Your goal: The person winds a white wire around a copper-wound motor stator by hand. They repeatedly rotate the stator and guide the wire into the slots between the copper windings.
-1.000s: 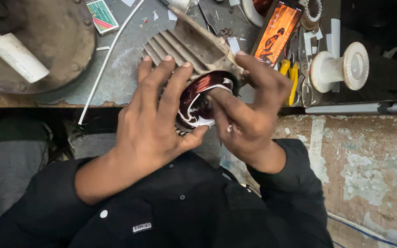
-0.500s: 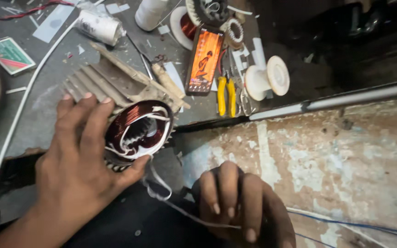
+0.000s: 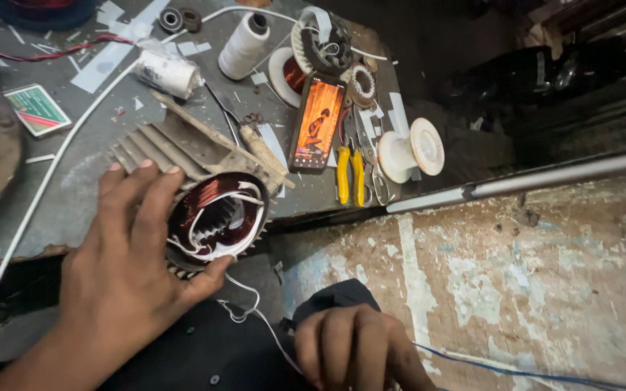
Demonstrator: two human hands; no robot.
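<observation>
- Centrally, a stator (image 3: pixel 215 217) with copper windings and white lacing is propped on the near edge of a grey bench (image 3: pixel 74 195), its finned housing lying back on the bench top.
- Its left flank and lower rim are cupped by the left hand (image 3: pixel 121 271); the fingers are laid over the fins and the thumb is pressed under the rim, so the grip is closed on the stator.
- A white thread (image 3: pixel 244 304) is seen trailing from the windings down toward the right hand (image 3: pixel 353 347).
- That hand is held low by the lap, fingers curled together into a loose fist; whether the thread is pinched in it cannot be told.
- Just behind the stator, a phone (image 3: pixel 318 123) with a lit screen is laid flat on the bench.
- Beside it, yellow-handled pliers (image 3: pixel 349 174) and a white spool (image 3: pixel 411 148) are found.
- Farther back, a white thread cone (image 3: pixel 243 47) is set upright.
- To the right, a worn, patchy floor (image 3: pixel 516 289) is visible.
</observation>
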